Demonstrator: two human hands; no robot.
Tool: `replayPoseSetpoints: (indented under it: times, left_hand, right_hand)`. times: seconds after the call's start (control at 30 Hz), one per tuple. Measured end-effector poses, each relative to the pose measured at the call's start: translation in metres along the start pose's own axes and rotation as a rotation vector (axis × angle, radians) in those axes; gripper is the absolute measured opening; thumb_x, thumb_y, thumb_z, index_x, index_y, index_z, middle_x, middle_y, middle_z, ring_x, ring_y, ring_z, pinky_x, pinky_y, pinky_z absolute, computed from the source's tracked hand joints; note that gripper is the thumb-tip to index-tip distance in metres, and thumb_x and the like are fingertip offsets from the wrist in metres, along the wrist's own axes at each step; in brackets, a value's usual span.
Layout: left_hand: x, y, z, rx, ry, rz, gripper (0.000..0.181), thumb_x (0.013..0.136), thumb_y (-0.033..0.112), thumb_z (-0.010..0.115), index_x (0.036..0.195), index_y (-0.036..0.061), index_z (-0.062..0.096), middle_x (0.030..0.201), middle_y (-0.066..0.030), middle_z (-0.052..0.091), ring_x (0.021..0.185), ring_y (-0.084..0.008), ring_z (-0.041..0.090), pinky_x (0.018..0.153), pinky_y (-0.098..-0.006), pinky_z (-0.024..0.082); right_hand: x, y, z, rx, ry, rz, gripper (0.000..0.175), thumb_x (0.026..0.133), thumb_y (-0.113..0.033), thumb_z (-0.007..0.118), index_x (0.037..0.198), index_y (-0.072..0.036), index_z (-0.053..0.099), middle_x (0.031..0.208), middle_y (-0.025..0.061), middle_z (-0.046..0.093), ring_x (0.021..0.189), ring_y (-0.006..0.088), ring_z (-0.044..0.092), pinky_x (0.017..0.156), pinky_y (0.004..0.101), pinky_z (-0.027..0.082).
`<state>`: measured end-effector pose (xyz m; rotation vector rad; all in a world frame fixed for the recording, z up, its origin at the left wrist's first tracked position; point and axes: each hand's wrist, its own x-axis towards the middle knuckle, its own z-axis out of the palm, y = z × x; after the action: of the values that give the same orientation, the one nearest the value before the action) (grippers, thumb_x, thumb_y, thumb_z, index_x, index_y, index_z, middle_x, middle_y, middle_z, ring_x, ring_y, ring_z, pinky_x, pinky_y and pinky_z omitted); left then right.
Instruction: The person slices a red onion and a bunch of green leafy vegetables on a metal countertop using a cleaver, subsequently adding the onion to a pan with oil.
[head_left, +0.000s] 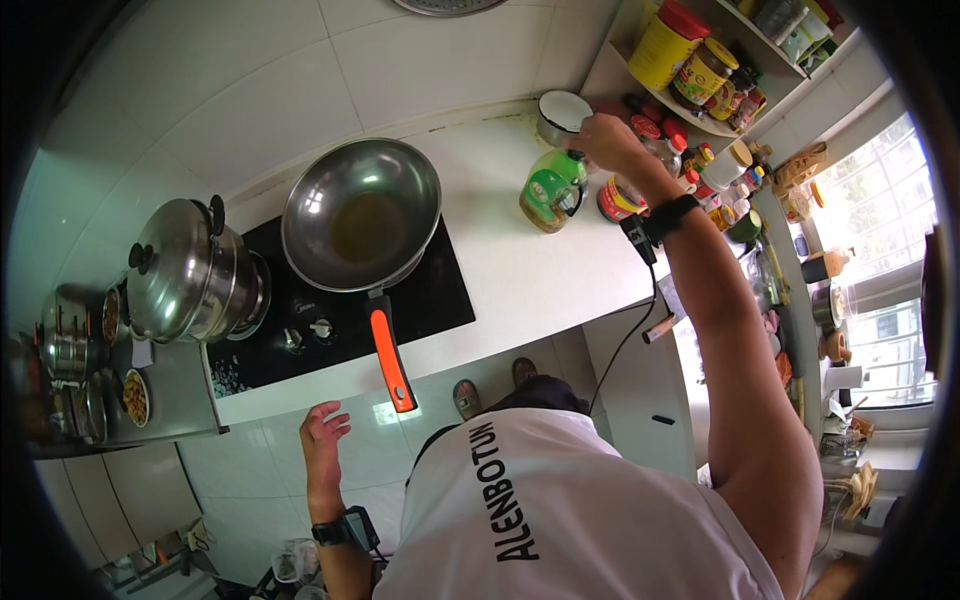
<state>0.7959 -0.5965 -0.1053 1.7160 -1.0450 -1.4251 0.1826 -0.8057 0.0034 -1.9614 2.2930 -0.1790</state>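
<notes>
My right hand (606, 147) reaches to the back of the counter, fingers curled at the dark cap of a green plastic oil bottle (551, 191). Whether they grip the cap cannot be made out. The bottle stands upright and holds some yellowish liquid low down. My left hand (324, 442) hangs empty over the floor, in front of the counter's edge, its fingers loosely bent and apart. A steel wok (364, 214) with a little yellowish liquid in its bottom sits on the black cooktop (330, 352). Its orange and black handle (390, 360) juts over the counter's front edge.
Left of the wok stands a lidded steel steamer pot (187, 277). A white enamel pot (562, 116) is just behind the bottle. A red-labelled jar (619, 201) and several condiment bottles crowd the right, below a corner shelf (675, 97). A bowl of food (136, 397) sits far left.
</notes>
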Motion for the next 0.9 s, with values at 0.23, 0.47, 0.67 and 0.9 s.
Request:
replayPoseSetpoints:
  times: [0.23, 0.47, 0.67, 0.9]
  left_hand:
    - [-0.018, -0.022, -0.011, 0.026, -0.005, 0.042, 0.048, 0.101, 0.036, 0.037, 0.118, -0.0034, 0.058, 0.117, -0.0148, 0.060, 0.100, -0.0273, 0.064, 0.083, -0.0368, 0.052]
    - [-0.035, -0.035, 0.004, 0.101, 0.020, -0.175, 0.055, 0.103, 0.043, 0.036, 0.121, -0.0048, 0.055, 0.119, -0.0160, 0.059, 0.101, -0.0289, 0.062, 0.085, -0.0382, 0.051]
    - [-0.056, -0.035, 0.035, 0.159, 0.004, -0.185, 0.056, 0.102, 0.043, 0.036, 0.123, -0.0051, 0.054, 0.121, -0.0174, 0.058, 0.103, -0.0309, 0.061, 0.087, -0.0405, 0.050]
    - [-0.108, -0.071, 0.077, 0.068, 0.139, -0.326, 0.047, 0.100, 0.035, 0.044, 0.124, -0.0039, 0.055, 0.119, -0.0169, 0.059, 0.101, -0.0309, 0.062, 0.086, -0.0400, 0.052]
  right_hand:
    - [-0.095, 0.028, 0.031, 0.227, 0.437, -0.156, 0.006, 0.084, -0.010, 0.059, 0.079, -0.006, 0.062, 0.073, 0.0126, 0.066, 0.068, 0.0312, 0.067, 0.063, 0.0412, 0.053]
    - [-0.195, 0.030, 0.097, 0.404, 0.185, 0.227, 0.035, 0.090, -0.031, 0.069, 0.073, -0.001, 0.066, 0.062, 0.0144, 0.064, 0.060, 0.0321, 0.065, 0.060, 0.0425, 0.050]
    - [-0.270, 0.104, 0.110, 0.701, 0.093, 0.333, 0.027, 0.085, -0.005, 0.061, 0.110, 0.000, 0.066, 0.095, 0.0152, 0.073, 0.092, 0.0312, 0.070, 0.079, 0.0413, 0.055]
    - [-0.319, 0.163, 0.126, 0.719, -0.059, 0.287, 0.028, 0.087, -0.021, 0.066, 0.070, 0.001, 0.067, 0.068, 0.0187, 0.065, 0.053, 0.0338, 0.063, 0.056, 0.0432, 0.051]
